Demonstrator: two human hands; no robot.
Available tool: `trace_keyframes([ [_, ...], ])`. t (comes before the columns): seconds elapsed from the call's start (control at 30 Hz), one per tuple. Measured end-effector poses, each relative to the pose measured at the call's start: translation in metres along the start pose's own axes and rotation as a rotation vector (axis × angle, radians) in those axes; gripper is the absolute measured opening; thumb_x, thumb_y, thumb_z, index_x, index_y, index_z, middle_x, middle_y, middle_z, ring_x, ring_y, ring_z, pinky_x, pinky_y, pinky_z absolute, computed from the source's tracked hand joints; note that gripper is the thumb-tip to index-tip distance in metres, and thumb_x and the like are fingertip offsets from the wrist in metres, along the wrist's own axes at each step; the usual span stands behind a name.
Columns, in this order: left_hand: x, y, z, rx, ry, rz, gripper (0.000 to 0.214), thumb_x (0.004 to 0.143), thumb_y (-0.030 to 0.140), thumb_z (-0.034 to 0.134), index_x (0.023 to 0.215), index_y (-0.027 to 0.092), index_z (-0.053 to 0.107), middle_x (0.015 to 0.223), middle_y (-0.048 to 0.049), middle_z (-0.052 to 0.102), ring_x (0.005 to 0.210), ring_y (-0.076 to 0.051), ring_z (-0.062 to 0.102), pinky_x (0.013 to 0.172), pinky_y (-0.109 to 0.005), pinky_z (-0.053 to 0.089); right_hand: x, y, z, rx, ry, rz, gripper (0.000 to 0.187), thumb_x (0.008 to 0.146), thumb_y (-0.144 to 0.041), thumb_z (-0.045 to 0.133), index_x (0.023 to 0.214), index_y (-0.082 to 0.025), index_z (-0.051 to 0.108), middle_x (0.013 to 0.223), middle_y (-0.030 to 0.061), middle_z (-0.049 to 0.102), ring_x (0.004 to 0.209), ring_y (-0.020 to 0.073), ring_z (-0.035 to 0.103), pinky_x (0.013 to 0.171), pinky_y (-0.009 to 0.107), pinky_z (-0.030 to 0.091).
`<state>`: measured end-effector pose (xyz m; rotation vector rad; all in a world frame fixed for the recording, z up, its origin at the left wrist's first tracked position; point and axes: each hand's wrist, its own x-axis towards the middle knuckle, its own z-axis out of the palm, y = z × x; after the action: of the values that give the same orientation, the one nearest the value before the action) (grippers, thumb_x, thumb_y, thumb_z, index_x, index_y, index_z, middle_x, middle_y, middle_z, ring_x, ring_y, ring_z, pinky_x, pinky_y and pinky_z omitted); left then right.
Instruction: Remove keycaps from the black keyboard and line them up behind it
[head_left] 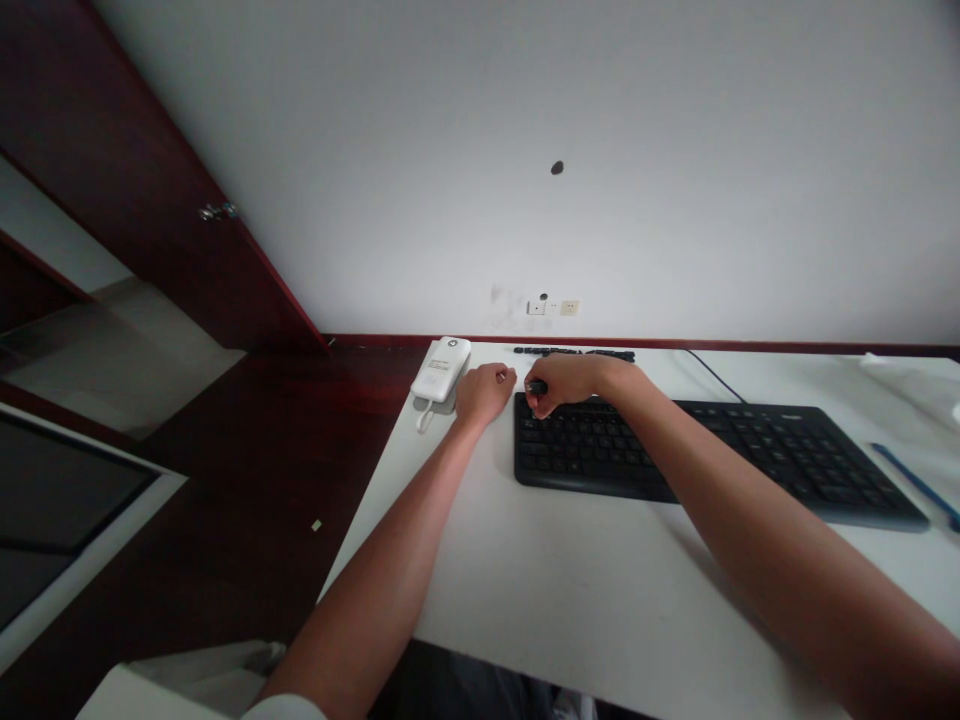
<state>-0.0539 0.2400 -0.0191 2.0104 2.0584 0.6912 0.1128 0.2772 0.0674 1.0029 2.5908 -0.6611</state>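
A black keyboard lies on the white desk. My right hand hovers over the keyboard's far left corner, fingers pinched on a small black piece, maybe a keycap. Just left of the keyboard, my left hand rests on the desk in a loose fist; whether it holds anything is hidden. A row of small black pieces lies at the desk's far edge behind my hands.
A white power bank with a short cable sits at the desk's far left corner. A black cable runs from the keyboard toward the wall. A blue pen lies at the right. Dark wooden floor and a dark door are left.
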Motion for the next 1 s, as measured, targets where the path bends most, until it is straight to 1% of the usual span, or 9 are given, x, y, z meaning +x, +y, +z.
trace_keyframes([
  [0.2,-0.001,0.001,-0.001,-0.003,-0.002,0.000,0.038,0.101,0.044,0.047,0.099,0.026,0.080,0.100,-0.0069,0.079,0.094,-0.024,0.071,0.074,-0.029,0.043,-0.001,0.001,-0.001,-0.004,0.021,0.015,0.016,0.073,-0.030,0.077,0.084,-0.019,0.076,0.090,0.0050,0.077,0.083,0.0237,0.068,0.070,0.031,0.044],
  [0.33,0.000,-0.001,0.000,-0.010,0.013,0.016,0.037,0.101,0.044,0.047,0.097,0.027,0.080,0.099,-0.0065,0.080,0.093,-0.024,0.071,0.072,-0.029,0.042,-0.001,0.002,-0.001,0.012,0.053,0.019,0.013,0.073,-0.028,0.075,0.082,-0.019,0.078,0.085,0.0047,0.077,0.079,0.0232,0.068,0.066,0.031,0.043],
  [0.47,-0.001,0.000,0.000,-0.007,0.003,0.008,0.037,0.101,0.045,0.047,0.100,0.026,0.079,0.100,-0.0072,0.080,0.094,-0.024,0.071,0.072,-0.029,0.041,-0.002,0.001,-0.001,0.015,0.047,0.061,0.011,0.072,-0.026,0.072,0.077,-0.018,0.078,0.080,0.0058,0.077,0.076,0.0235,0.068,0.065,0.032,0.043],
  [0.67,-0.001,0.002,-0.002,-0.003,-0.010,0.003,0.037,0.101,0.044,0.047,0.100,0.026,0.079,0.101,-0.0074,0.079,0.095,-0.023,0.071,0.072,-0.029,0.041,-0.002,0.000,0.000,-0.015,0.048,0.049,0.011,0.073,-0.026,0.071,0.079,-0.019,0.078,0.080,0.0053,0.076,0.074,0.0223,0.066,0.063,0.032,0.041],
  [0.73,-0.001,0.001,-0.001,-0.007,-0.003,0.005,0.037,0.101,0.044,0.047,0.098,0.026,0.079,0.100,-0.0067,0.079,0.094,-0.024,0.071,0.072,-0.030,0.041,-0.002,0.002,-0.001,-0.013,0.040,0.038,0.012,0.075,-0.028,0.071,0.079,-0.019,0.078,0.079,0.0050,0.075,0.073,0.0222,0.066,0.063,0.032,0.041],
  [0.8,-0.001,0.001,-0.001,-0.011,0.000,0.002,0.036,0.101,0.044,0.047,0.098,0.027,0.079,0.100,-0.0066,0.079,0.093,-0.024,0.071,0.071,-0.030,0.041,-0.003,0.006,-0.002,-0.005,0.045,0.023,0.018,0.077,-0.035,0.072,0.081,-0.019,0.078,0.079,0.0057,0.074,0.073,0.0223,0.065,0.064,0.032,0.041],
  [0.87,0.000,0.000,-0.001,-0.006,-0.002,0.005,0.037,0.101,0.044,0.047,0.097,0.026,0.079,0.100,-0.0073,0.079,0.093,-0.024,0.071,0.072,-0.030,0.042,-0.004,0.008,-0.005,0.020,0.132,0.013,0.030,0.079,-0.046,0.072,0.088,-0.018,0.078,0.080,0.0067,0.074,0.073,0.0221,0.063,0.066,0.032,0.041],
  [0.97,0.000,0.001,-0.002,0.011,-0.010,0.004,0.037,0.101,0.044,0.047,0.096,0.025,0.079,0.100,-0.0085,0.079,0.095,-0.026,0.071,0.074,-0.031,0.043,-0.008,0.008,-0.009,0.157,0.390,-0.044,0.044,0.083,-0.058,0.069,0.096,-0.017,0.076,0.082,0.0062,0.071,0.076,0.0202,0.060,0.069,0.031,0.041],
  [1.0,0.000,0.002,-0.002,0.015,-0.009,-0.006,0.037,0.100,0.043,0.048,0.096,0.025,0.079,0.100,-0.0086,0.079,0.096,-0.026,0.071,0.075,-0.031,0.044,-0.009,0.006,-0.011,0.227,0.448,-0.082,0.048,0.085,-0.062,0.065,0.096,-0.017,0.075,0.082,0.0056,0.070,0.076,0.0193,0.058,0.068,0.030,0.040],
])
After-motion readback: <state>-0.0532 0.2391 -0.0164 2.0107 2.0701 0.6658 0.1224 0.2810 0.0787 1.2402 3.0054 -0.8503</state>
